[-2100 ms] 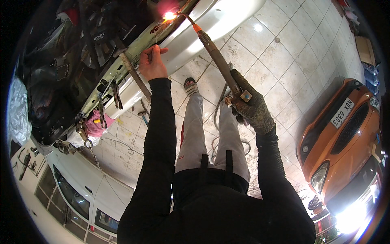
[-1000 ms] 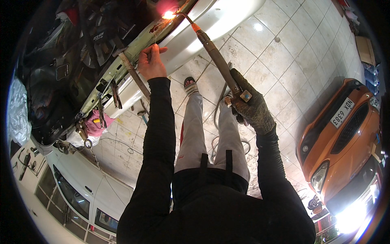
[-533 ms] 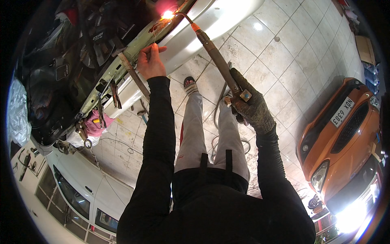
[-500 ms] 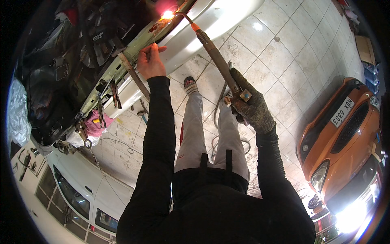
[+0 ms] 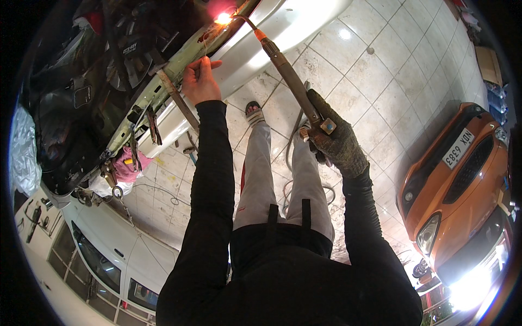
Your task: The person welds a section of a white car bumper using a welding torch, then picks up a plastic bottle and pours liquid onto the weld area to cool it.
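Observation:
My bare left hand (image 5: 201,81) is closed in a pinch on a thin filler wire (image 5: 206,48), which runs up toward a bright flame (image 5: 224,20). My right hand (image 5: 341,144), in a dirty work glove, is wrapped round the handle of a gas welding torch (image 5: 288,73). The torch's bent tip reaches the green metal edge (image 5: 185,66) of an opened car front, where the metal glows orange. Glare hides the exact spot where wire and flame meet. Just beside my left hand, a rusty flat bar (image 5: 179,100) rests across the edge.
A white bumper (image 5: 310,22) runs alongside the metal edge. Locking pliers (image 5: 153,126) and a pink cloth (image 5: 128,165) hang farther left. A hammer (image 5: 190,150) and a hose (image 5: 328,194) lie on the tiled floor. An orange car (image 5: 462,179) stands right, a white car (image 5: 109,228) left.
My left hand and the torch have shifted very slightly to the left. Both hands keep their grips, and the flame stays at about the same spot.

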`<action>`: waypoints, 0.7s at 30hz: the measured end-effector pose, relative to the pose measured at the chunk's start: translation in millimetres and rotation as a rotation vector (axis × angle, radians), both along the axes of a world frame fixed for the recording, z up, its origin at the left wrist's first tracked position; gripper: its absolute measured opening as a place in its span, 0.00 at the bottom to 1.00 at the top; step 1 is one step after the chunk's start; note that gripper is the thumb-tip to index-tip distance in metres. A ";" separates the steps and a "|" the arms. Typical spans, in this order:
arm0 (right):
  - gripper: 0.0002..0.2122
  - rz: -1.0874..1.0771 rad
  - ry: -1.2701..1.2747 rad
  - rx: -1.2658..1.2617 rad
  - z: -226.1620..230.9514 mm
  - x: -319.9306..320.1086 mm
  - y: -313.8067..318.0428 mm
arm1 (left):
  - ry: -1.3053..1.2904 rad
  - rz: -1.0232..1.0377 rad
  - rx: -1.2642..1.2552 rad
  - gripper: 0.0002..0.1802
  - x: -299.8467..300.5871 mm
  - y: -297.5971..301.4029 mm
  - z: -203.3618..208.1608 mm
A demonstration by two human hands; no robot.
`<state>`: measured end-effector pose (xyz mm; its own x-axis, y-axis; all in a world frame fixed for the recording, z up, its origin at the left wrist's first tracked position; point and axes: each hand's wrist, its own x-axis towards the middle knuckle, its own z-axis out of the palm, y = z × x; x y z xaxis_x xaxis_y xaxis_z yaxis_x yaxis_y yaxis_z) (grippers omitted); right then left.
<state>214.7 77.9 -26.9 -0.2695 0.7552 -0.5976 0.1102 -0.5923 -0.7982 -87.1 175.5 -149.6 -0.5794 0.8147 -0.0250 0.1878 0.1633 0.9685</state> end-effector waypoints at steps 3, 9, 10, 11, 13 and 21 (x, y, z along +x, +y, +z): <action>0.33 0.006 -0.005 -0.016 1.9 0.4 0.6 | -0.008 -0.002 -0.004 0.04 -1.2 0.3 -0.2; 0.33 -0.015 0.038 0.032 0.3 1.1 0.1 | 0.006 0.005 -0.036 0.05 -1.3 0.2 -0.4; 0.33 -0.025 0.060 0.057 -0.9 1.4 0.0 | 0.008 0.008 -0.046 0.05 -1.7 0.4 -1.0; 0.33 -0.013 0.051 0.015 0.5 2.5 0.9 | 0.012 0.005 -0.040 0.05 -2.0 0.4 -1.5; 0.34 0.013 0.035 -0.069 4.8 3.6 4.4 | 0.024 0.002 -0.027 0.05 -2.4 0.0 -0.9; 0.34 0.006 0.003 0.032 -0.1 1.5 1.0 | 0.006 0.009 -0.032 0.05 -0.8 0.3 0.6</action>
